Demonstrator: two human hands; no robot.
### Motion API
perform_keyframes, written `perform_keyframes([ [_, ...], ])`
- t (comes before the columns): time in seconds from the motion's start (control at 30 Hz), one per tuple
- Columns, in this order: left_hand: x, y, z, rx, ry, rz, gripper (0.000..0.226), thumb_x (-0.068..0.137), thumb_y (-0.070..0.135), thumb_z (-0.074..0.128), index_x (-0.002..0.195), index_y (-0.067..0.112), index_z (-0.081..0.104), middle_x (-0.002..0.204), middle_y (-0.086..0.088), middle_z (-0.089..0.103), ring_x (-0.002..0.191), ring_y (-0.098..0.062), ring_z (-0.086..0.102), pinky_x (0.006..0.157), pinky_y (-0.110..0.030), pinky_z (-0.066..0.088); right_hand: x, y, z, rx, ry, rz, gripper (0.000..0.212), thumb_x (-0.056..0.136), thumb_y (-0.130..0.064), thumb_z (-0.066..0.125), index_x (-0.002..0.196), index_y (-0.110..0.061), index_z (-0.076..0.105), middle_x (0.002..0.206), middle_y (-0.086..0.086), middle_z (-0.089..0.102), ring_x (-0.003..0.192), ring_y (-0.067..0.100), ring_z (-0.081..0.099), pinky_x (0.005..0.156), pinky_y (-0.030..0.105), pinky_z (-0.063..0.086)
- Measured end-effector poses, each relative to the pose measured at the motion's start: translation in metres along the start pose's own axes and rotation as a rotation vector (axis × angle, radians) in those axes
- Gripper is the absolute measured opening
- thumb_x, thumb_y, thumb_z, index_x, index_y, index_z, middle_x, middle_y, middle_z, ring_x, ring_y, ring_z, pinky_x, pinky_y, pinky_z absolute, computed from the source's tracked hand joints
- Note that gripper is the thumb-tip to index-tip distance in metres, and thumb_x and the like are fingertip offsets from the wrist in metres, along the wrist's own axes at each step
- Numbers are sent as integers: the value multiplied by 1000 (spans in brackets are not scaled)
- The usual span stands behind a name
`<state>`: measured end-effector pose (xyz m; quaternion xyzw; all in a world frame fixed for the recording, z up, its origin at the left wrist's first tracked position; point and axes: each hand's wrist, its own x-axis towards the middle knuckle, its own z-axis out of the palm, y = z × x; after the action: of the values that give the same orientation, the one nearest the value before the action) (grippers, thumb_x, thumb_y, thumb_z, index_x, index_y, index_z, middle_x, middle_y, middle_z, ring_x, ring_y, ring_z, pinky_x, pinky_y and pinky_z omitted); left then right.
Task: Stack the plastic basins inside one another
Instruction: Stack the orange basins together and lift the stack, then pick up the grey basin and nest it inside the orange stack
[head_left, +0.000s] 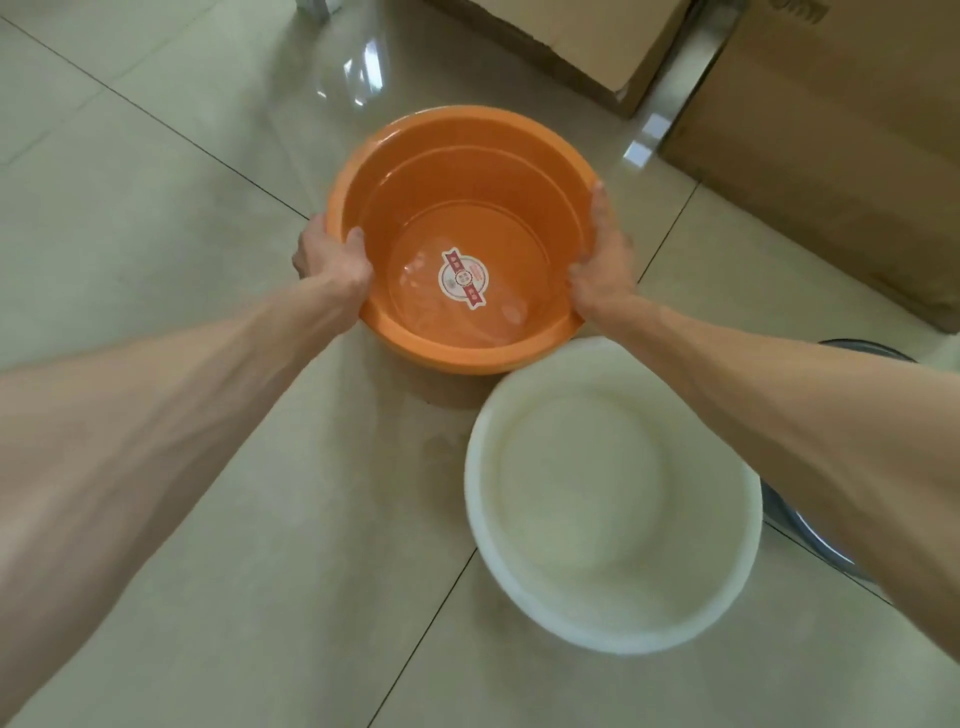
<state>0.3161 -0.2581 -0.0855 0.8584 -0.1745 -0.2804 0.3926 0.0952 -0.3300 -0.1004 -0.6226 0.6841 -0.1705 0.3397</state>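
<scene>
Glossy floor tiles lie beneath an orange basin, mouth up, gripped by its rim between left hand and right hand; white basin sits nearer.

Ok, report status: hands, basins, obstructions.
Left hand and right hand grip round orange plastic basin by opposite rims. Round white plastic basin apart, on tiled floor. Nothing between them.

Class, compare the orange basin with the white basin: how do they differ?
The orange basin is gripped at its rim by the left hand and right hand; the white basin is untouched. Orange bears a round sticker inside; white looks plain. Both are round, open-side up.
</scene>
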Motion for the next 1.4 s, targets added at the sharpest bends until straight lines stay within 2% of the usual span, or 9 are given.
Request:
perform_keyframes([
  [0.17, -18, 36, -29, -35, 7, 58, 27, 91, 29, 62, 116, 20, 69, 102, 2, 69, 99, -23, 68, 87, -31, 52, -19, -19, -47, 100, 2, -34, 75, 91, 0, 40, 157, -26, 17, 126, 2, 62, 108, 19, 61, 98, 27, 47],
  [0.33, -57, 102, -75, -36, 4, 259, 8, 84, 32, 62, 76, 29, 62, 83, 8, 68, 83, -18, 66, 83, -33, 56, -66, -50, -112, 218, 93, -135, 72, 95, -2, 39, 157, -27, 13, 145, -2, 53, 128, 16, 54, 111, 33, 40],
  [0.5, -123, 108, -98, -73, -43, 262, 6, 87, 30, 61, 81, 28, 63, 71, 11, 63, 71, -15, 57, 73, -31, 53, -126, -50, -170, 217, 100, -132, 69, 99, -5, 40, 156, -34, 13, 127, -14, 55, 112, 9, 56, 101, 22, 41],
  [0.6, -163, 86, -96, -67, -97, 219, 11, 91, 28, 59, 81, 32, 62, 71, 15, 63, 68, -13, 60, 74, -30, 51, -159, -22, -183, 162, 87, -78, 69, 101, -9, 40, 155, -39, 11, 121, -9, 58, 103, 12, 59, 97, 28, 46],
  [0.77, -214, 35, -80, 0, -191, 177, 19, 96, 26, 55, 112, 24, 64, 84, 11, 66, 79, -14, 62, 75, -25, 43, -208, 45, -173, 99, 65, 76, 73, 102, -19, 39, 154, -40, -8, 150, 3, 43, 131, 24, 48, 109, 50, 40],
  [0.87, -230, 4, -66, 16, -245, 127, 26, 97, 28, 53, 121, 21, 62, 95, 4, 69, 88, -18, 63, 82, -28, 46, -225, 82, -157, 121, 77, 221, 71, 101, -18, 42, 156, -32, 0, 154, 3, 37, 138, 26, 42, 111, 51, 38],
  [1.03, -238, -36, -39, 70, -277, 145, 31, 101, 28, 46, 129, 21, 56, 106, 5, 65, 96, -16, 58, 83, -21, 38, -238, 117, -131, 135, 96, 285, 53, 97, -12, 46, 145, -16, 26, 134, 9, 51, 121, 29, 53, 98, 44, 47],
  [1.2, -227, -76, -9, 163, -297, 98, 42, 103, 30, 40, 144, 20, 42, 123, -3, 62, 109, -24, 55, 85, -18, 31, -237, 142, -101, -283, 171, 326, 52, 94, -7, 50, 143, -4, 33, 139, 20, 40, 128, 37, 36, 107, 46, 29],
  [1.4, -222, -91, 1, 196, -304, 93, 38, 101, 23, 43, 139, 19, 44, 104, 3, 57, 92, -19, 48, 73, -11, 28, -242, 141, -87, 60, 178, 382, 71, 93, 4, 40, 153, -21, 14, 119, 11, 44, 94, 27, 52, 82, 32, 39],
])
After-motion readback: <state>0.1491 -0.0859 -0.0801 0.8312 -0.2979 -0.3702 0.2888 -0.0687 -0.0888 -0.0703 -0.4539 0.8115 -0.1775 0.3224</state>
